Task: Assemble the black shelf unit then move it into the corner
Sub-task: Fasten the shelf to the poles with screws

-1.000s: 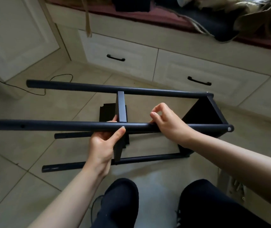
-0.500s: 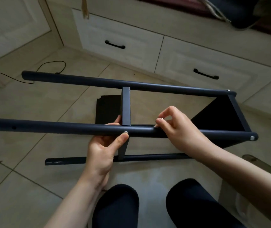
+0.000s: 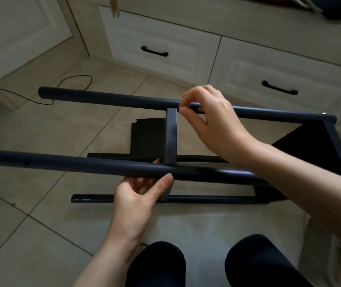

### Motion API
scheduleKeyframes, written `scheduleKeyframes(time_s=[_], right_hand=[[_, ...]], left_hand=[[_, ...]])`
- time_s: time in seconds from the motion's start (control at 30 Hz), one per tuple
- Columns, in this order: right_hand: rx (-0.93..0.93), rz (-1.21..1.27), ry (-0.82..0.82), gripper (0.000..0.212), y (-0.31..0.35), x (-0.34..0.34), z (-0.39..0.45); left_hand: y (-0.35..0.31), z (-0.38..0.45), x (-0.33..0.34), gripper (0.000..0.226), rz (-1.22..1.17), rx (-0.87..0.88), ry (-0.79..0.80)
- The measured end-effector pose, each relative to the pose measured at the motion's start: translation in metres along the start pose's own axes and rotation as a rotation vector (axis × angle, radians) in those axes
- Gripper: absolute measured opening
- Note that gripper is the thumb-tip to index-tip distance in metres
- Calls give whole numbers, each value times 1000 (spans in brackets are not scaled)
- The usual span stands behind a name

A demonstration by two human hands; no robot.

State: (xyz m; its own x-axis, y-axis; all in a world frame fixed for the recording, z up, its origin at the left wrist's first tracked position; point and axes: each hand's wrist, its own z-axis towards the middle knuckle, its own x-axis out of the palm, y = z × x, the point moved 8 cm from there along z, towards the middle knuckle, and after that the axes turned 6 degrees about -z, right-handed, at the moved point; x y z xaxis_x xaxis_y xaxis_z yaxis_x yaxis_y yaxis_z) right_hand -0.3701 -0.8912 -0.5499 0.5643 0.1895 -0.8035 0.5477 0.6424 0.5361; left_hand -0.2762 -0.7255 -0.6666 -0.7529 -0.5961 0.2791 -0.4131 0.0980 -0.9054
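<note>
The black shelf unit (image 3: 321,150) lies on its side on the tiled floor, with its tubes running left to right. A middle shelf panel (image 3: 171,137), seen edge-on, spans the two upper tubes. My left hand (image 3: 142,193) grips the near upper tube (image 3: 72,164) from below, just beside that panel, with the thumb on the tube's front. My right hand (image 3: 211,123) reaches over to the far upper tube (image 3: 103,98). Its thumb and forefinger pinch a small fastener at the spot where the panel meets the tube. The fastener is too small to make out.
White drawer fronts with black handles (image 3: 155,51) run along the back. A cabinet stands at the left, and a thin black cable (image 3: 70,79) lies on the tiles below it. My dark-clothed knees (image 3: 157,264) are at the bottom, close under the frame.
My right hand left the near upper tube and moved up to the far upper tube beside the middle panel. My left hand kept its grip. The view tilted down.
</note>
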Motion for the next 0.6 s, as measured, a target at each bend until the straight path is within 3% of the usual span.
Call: scheduleKeyframes(time_s=[0.07,0.17,0.23,0.3,0.43,0.6], right_hand=[[-21,-7,-2,11,1,9,18],[-5,35,21,12,-4,22,34],[18,73,16,13,-9,26,39],[30,93,2,13,-14,26,40],[67,141,9,7,-23,25,46],[122,147,35,4,-29,23,57]], left_hand=[[-13,-6,-9,48,275,21,-115],[-42,-14,-13,63,851,117,-245],[-64,-19,-7,70,1117,275,-309],[-85,-25,8,64,1249,521,-302],[-104,-19,35,43,1380,853,-11],[-103,5,42,65,1520,798,276]])
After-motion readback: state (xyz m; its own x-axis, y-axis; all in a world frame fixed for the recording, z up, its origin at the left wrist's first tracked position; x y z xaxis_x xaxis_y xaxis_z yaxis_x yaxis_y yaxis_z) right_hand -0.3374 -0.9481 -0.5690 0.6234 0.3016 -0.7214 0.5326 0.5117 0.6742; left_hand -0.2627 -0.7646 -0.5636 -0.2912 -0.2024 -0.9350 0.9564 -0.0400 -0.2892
